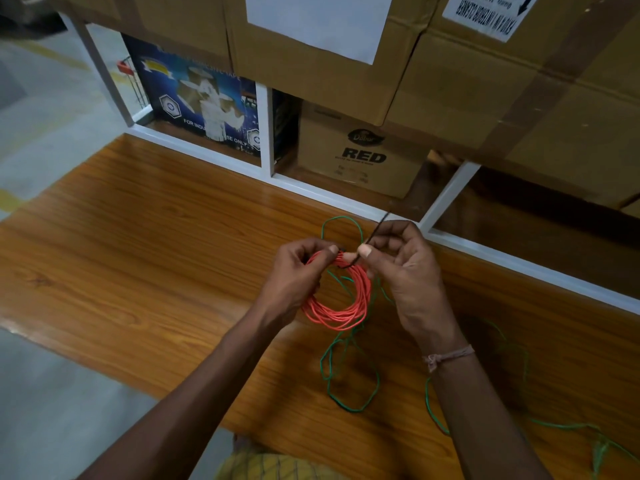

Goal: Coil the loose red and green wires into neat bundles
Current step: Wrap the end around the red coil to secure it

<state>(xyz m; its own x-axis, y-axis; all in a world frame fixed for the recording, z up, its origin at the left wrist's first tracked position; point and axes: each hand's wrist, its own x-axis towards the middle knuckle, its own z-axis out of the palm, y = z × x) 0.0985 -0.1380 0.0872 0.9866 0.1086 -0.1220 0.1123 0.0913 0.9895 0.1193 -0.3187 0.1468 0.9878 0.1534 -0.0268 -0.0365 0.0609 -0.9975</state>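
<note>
Red wire (pixel 337 299), wound into a round coil of many turns, hangs between both hands just above the wooden tabletop (pixel 138 244), slightly right of the view's centre; its ring faces roughly toward the camera, with the gripped part at its 12 o'clock and the free loop sagging toward 6 o'clock; the left hand (pixel 298 275) is closed on the coil's upper left, thumb and forefinger pinching the strands together; the right hand (pixel 405 268) pinches a thin dark tie (pixel 377 228) at the coil's top, and this strip runs straight up and to the right, toward 1 o'clock, past the fingers; a pale thread band (pixel 448 356) circles the right wrist; green wire (pixel 349 375) lies loose and uncoiled on the tabletop, one loop showing beyond the hands at 12 o'clock, more loops sprawling beneath the coil toward 6 o'clock, and further strands trailing off toward 4 o'clock near the table's edge; beyond the table, a white-framed rack (pixel 263 133) holds cardboard boxes (pixel 360 150).
</note>
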